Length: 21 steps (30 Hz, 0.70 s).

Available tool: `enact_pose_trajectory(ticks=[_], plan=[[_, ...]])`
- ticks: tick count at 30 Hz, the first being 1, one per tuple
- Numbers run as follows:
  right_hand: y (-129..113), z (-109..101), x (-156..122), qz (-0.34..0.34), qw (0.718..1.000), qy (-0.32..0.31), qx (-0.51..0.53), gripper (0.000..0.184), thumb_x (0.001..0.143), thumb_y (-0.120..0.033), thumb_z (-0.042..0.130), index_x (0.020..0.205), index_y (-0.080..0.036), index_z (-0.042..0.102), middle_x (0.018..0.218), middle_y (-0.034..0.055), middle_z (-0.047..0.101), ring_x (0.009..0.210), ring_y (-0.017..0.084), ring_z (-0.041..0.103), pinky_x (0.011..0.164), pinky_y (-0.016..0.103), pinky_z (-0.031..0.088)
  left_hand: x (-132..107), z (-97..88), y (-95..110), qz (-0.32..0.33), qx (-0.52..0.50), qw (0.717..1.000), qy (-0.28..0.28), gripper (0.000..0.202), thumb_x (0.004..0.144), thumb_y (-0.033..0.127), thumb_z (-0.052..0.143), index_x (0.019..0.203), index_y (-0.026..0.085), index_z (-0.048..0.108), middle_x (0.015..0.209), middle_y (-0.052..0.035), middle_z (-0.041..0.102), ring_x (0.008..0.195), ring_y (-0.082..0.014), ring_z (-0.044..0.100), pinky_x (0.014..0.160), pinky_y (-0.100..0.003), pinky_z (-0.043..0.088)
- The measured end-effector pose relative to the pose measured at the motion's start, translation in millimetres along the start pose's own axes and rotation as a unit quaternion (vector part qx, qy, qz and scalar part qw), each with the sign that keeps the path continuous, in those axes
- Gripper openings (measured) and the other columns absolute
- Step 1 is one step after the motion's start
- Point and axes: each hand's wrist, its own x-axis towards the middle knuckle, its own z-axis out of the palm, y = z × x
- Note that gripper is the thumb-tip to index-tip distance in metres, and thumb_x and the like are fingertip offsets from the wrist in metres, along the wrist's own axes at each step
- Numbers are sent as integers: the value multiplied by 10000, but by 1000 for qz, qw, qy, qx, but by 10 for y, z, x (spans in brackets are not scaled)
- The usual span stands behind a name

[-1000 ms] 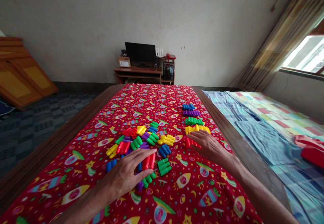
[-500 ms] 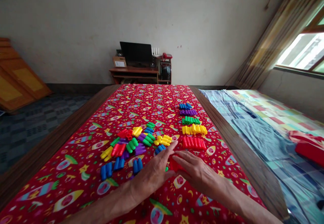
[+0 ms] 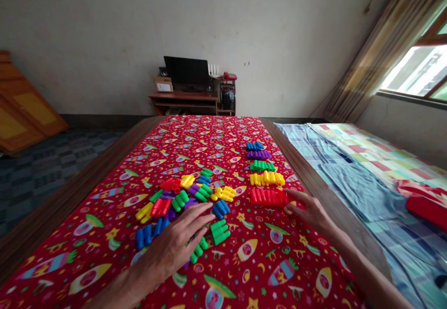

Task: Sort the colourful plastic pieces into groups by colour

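left hand (image 3: 178, 237) is hovering, fingers apart, over loose blocks (image 3: 180, 201); right hand (image 3: 309, 210) is touching the red row (image 3: 267, 197), if pinching i cannot tell; i am advising gentle pushing.

Left hand (image 3: 176, 239): covers part of the block pile (image 3: 180, 200); whether its fingers grip a piece is hidden.
Purple block (image 3: 186, 265): only a sliver shows below that hand.
Right hand (image 3: 310, 210): at the red row's (image 3: 267, 197) right end, its finger contact is unclear.
Box label (image 3: 163, 87): too small to read.
Wooden cabinet (image 3: 30, 109): cut by the left edge.
Window (image 3: 417, 67): cut by the right edge.
Dark object (image 3: 442, 280): cut by the right edge, unidentifiable.
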Motion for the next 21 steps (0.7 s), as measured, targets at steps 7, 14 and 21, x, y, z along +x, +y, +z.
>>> enact_pose_trajectory(ticks=[7,14,21], plan=[[-73,-15,-29,-49,998,-28,0,440,877,-341,568,1283,-175,606,1141,120,706,974,246,698,824,365,575,-244,-326,-670,-92,86,989,73,370,950,414,414,1094,207,685,1204,-98,673,1111,-233,636,999,-345,496],[-235,-151,44,-70,997,11,-39,339,931,-361,490,1141,-185,691,1031,119,741,873,239,726,772,334,589,-402,-306,-957,-163,89,983,-3,595,856,658,422,1115,197,694,1070,-119,729,977,-265,683,892,-359,541],[-679,-118,147,-179,983,-20,-23,293,958,-249,439,1101,-205,692,988,99,748,844,192,725,708,268,585,-173,-403,-745,-272,-28,957,93,477,845,598,473,1052,230,694,901,-69,767,850,-258,720,789,-347,561]])
